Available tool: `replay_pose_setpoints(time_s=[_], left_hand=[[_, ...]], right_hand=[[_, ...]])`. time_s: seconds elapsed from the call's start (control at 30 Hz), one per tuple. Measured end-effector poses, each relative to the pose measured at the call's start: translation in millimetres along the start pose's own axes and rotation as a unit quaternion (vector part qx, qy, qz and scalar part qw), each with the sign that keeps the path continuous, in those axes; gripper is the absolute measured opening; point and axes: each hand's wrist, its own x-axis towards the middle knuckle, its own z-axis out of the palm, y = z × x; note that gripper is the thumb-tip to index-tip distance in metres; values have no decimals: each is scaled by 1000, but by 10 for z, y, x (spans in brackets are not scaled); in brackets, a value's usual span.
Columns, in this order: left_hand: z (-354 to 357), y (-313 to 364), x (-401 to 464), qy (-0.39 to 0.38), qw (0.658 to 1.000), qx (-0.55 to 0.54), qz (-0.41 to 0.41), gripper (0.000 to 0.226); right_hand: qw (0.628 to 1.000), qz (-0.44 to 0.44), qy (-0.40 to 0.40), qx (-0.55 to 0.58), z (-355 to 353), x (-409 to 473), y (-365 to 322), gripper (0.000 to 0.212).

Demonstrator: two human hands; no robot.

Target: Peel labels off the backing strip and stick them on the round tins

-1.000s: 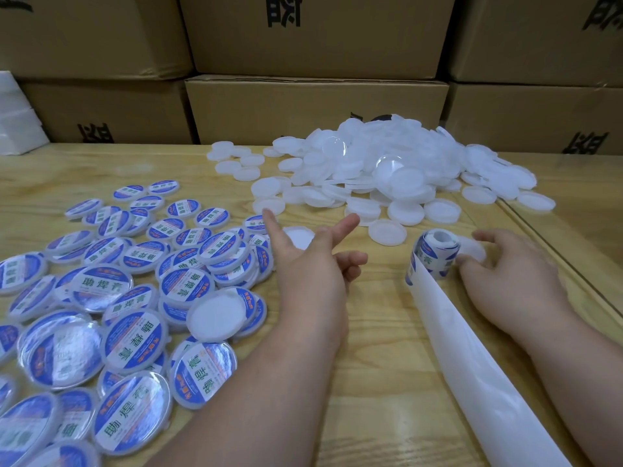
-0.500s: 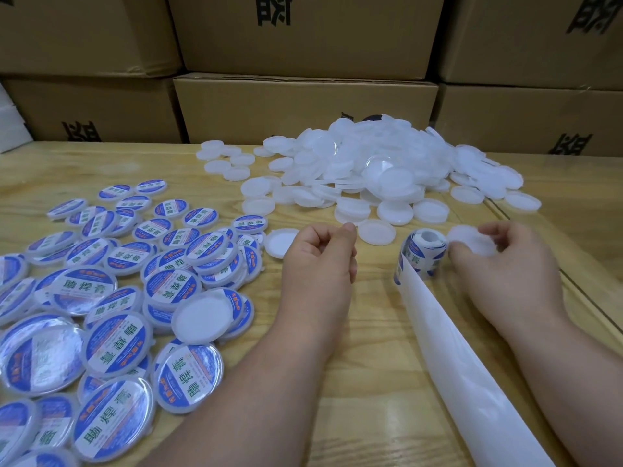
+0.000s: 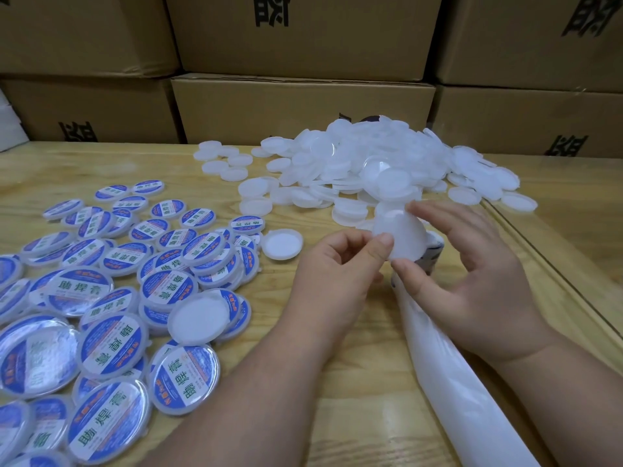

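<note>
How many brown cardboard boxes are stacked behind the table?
6 brown cardboard boxes: three in the bottom row, left, middle and right, and three on top, left, middle and right. More may be hidden behind.

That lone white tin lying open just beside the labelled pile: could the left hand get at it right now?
Probably not straight away. The open tin lies close by with bare table between, but the left hand is busy pinching a blank tin together with the right hand.

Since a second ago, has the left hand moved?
Yes. The left hand has shifted right, away from the labelled tins, to the plain tin above the label roll.
</note>
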Motion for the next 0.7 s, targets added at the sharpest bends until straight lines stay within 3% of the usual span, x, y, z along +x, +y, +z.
replay_pose_setpoints(time_s=[0.1,0.23,0.33,0.4,0.57,0.7], left_hand=[[-8,-12,31,46,999,-19,-17,6],[-38,-29,73,56,995,-81,-31,13],[-32,-40,64,59,997,-42,-22,5],[-23,-59,60,69,998,-2,-7,8],[4,-75,38,37,997,73,-1,27],[7,-63,28,-3,994,112,-4,28]], right_hand=[[998,44,0,39,-8,-25,29,53],[988,97,41,109,-26,-53,-2,18],[981,159,6,114,-2,-93,14,52],[972,197,-25,123,-1,-97,24,60],[943,249,-107,194,23,-97,77,24],[938,246,-131,208,33,-100,98,18]])
